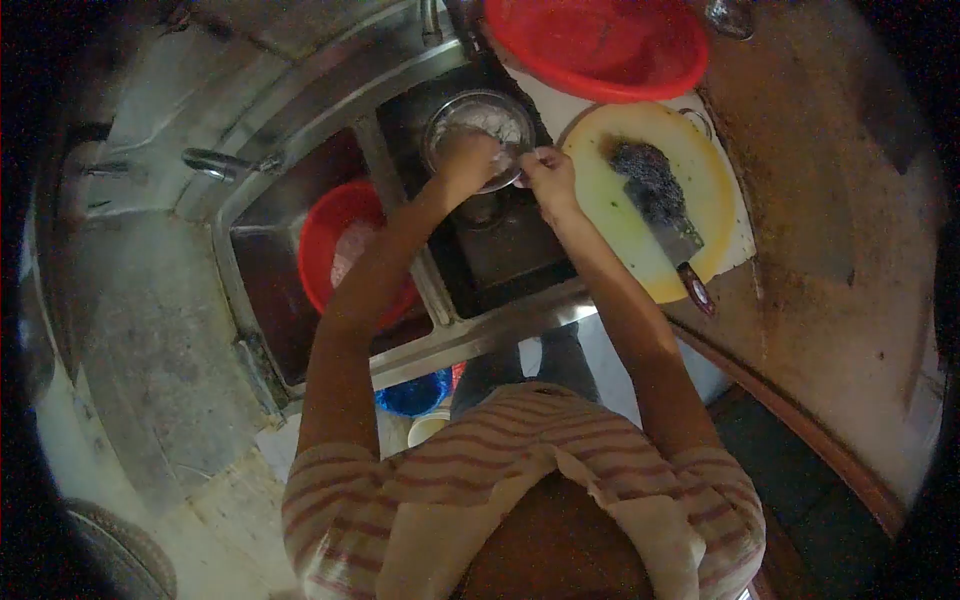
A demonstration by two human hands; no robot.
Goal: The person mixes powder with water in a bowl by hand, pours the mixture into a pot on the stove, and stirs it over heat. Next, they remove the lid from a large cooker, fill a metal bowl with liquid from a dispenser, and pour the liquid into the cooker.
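A round metal bowl [431, 131] with pale whitish contents sits over the right-hand sink basin [500, 265]. My left hand [468, 162] reaches over the bowl's near side and down into it. Its fingers are curled and partly hidden, so whether they hold anything does not show. At the bowl's right edge, my right hand [548, 180] is closed, with thumb and fingertips pinched together at the rim. What exactly lies between those fingertips is too small to make out.
In the left basin stands a red tub [312, 250] with pale pink contents. A round yellowish cutting board [600, 230] on the right holds a dark chopped heap [645, 175] and a knife [697, 290]. Behind it is a big red basin [600, 50]. A faucet [225, 162] rises at left.
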